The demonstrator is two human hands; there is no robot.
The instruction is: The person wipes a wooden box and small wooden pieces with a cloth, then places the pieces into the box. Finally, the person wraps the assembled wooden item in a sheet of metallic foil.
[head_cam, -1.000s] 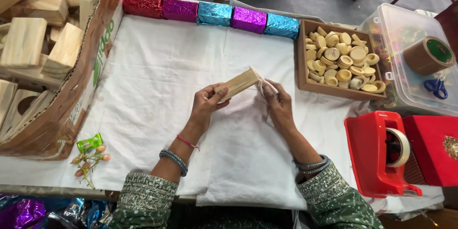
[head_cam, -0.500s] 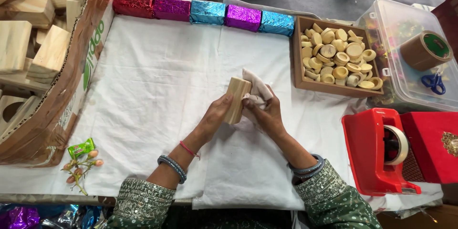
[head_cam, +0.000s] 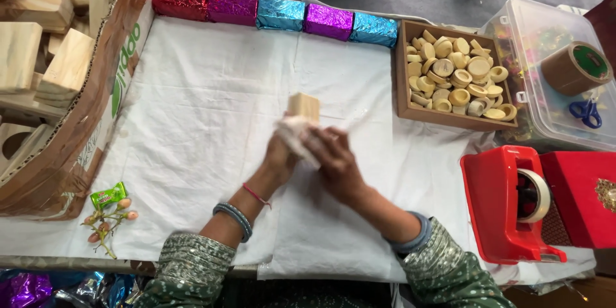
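A pale wooden block point(head_cam: 304, 106) stands on end above the white cloth point(head_cam: 212, 122) in the middle of the table. My left hand point(head_cam: 279, 157) grips its lower part from the left. My right hand point(head_cam: 333, 157) presses a white crumpled wipe point(head_cam: 296, 135) against the block's near side. The wipe and my fingers hide the block's lower half.
A large cardboard box point(head_cam: 77, 122) of wooden blocks stands at left. Several foil-wrapped blocks point(head_cam: 282, 14) line the far edge. A wooden tray of round wooden pieces point(head_cam: 457, 77), a clear tub with tape and scissors point(head_cam: 564, 70) and a red tape dispenser point(head_cam: 513, 202) sit at right.
The block has turned from lying slantwise to standing on end. Both hands have drawn closer together around it, and the white wipe now covers its near side.
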